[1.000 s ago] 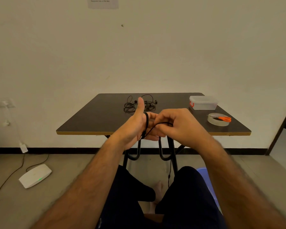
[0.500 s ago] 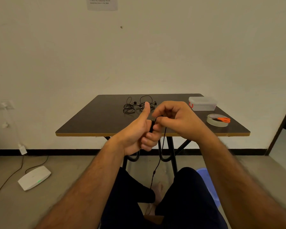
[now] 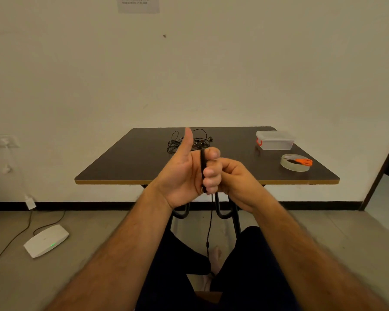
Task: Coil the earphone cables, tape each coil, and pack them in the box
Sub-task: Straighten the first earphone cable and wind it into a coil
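left hand (image 3: 184,176): raised in front of the near desk edge, palm toward the camera, thumb straight up, fingers curled with a black cable (image 3: 203,169) wound round them
cable: the loops run across the left fingers; a loose end hangs straight down from under the hand, between the knees
right hand (image 3: 236,180): just behind and right of the left hand, touching its fingers; fingers curled at the cable, the exact hold hidden
desk (image 3: 126,167): dark top, pale edge
earphones (image 3: 189,141): tangled black pile at the far middle, behind the left thumb
box (image 3: 275,140): clear, lidded, far right
tape (image 3: 294,163): clear roll nearer than the box, orange-handled scissors (image 3: 302,161) lying on it
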Tool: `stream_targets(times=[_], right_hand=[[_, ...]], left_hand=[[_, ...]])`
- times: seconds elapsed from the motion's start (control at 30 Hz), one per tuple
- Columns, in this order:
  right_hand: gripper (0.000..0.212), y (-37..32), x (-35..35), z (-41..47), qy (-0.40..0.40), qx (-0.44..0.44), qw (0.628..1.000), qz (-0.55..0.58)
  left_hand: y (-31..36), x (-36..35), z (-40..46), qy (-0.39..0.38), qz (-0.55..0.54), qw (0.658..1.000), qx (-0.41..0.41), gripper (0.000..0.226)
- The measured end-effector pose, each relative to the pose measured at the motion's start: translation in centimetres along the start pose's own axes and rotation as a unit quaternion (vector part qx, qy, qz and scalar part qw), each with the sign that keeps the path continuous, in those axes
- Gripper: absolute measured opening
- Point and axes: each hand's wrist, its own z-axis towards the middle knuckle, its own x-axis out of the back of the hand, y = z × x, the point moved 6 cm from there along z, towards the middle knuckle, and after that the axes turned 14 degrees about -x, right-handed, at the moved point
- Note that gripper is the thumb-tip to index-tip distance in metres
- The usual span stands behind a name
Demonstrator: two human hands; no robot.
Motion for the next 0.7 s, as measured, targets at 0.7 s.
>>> stream_targets(times=[0.7], right_hand=[[0.018,4.7,0.2,-0.6,-0.033,-0.155,0.974,-0.161]], left_hand=[[3.6,2.7,1.3,0.134,0.263,0.944,-0.146,0.071]])
